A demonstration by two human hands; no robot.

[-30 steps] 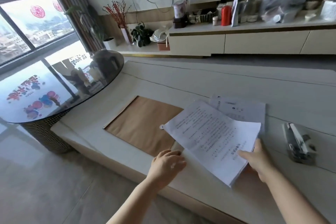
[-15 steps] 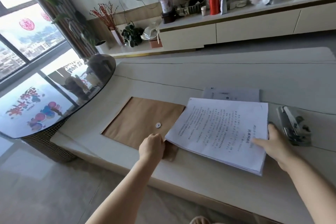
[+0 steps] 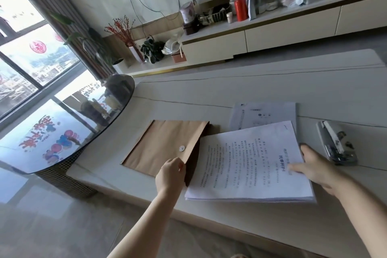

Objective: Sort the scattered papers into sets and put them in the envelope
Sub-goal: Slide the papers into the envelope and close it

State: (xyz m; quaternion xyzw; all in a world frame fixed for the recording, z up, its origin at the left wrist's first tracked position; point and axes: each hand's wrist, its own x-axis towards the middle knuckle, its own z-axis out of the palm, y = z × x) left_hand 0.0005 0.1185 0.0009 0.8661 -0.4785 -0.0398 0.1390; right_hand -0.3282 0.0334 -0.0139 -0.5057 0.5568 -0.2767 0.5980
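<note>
Envelope [image 3: 165,148] of brown paper lies flat on the pale tabletop [image 3: 261,88], its mouth end lifted by the left hand [image 3: 170,174], whose fingers pinch that edge. Just right of the envelope, the stack of papers [image 3: 249,163] touches its opening, gripped by the right hand [image 3: 318,167], thumb on top. Another sheet [image 3: 266,114] lies behind the stack; a stapler [image 3: 335,142] sits further right of the envelope

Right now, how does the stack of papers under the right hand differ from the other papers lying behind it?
The near paper stack is partly lifted, held by the right hand, its left edge going into the brown envelope; the far papers lie flat and untouched.
The near stack shows dense text lines; the far papers look greyer, with little print.
Both are white printed sheets on the table.
</note>
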